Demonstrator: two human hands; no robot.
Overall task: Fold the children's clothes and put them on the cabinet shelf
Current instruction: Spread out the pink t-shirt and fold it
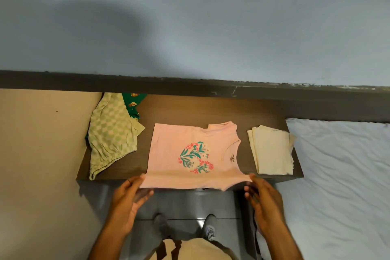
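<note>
Head view, the only one, looks down on a dark shelf (190, 110) with three garments on it. A pink shirt (190, 154) lies flat in the middle, its flower print facing up. Its neck points to the right and its hem to the left, so the long axis runs left to right, across the person. The near long edge hangs a little over the front edge of the shelf.

The left hand (128, 202) is at the near hem corner, the right hand (263, 205) at the near shoulder corner. Each hand touches its own corner, and neither is clearly nearer. The shirt lies just ahead of the fingertips, away from the body. The left fingers (143, 194) are loosely spread and partly under the overhanging cloth, the thumb on top. The right fingers (251, 188) are also spread and slightly curled. Whether either hand really pinches the cloth cannot be told.

As a judgement, the coming fold would lift this near edge and carry it away from the body, toward the far edge.

A checked green garment (111, 135) lies crumpled at the left end, over a dark green cloth (133, 101). A folded cream garment (272, 150) lies at the right end, apart from the shirt. A bed (341, 175) stands beside the shelf on the right.
</note>
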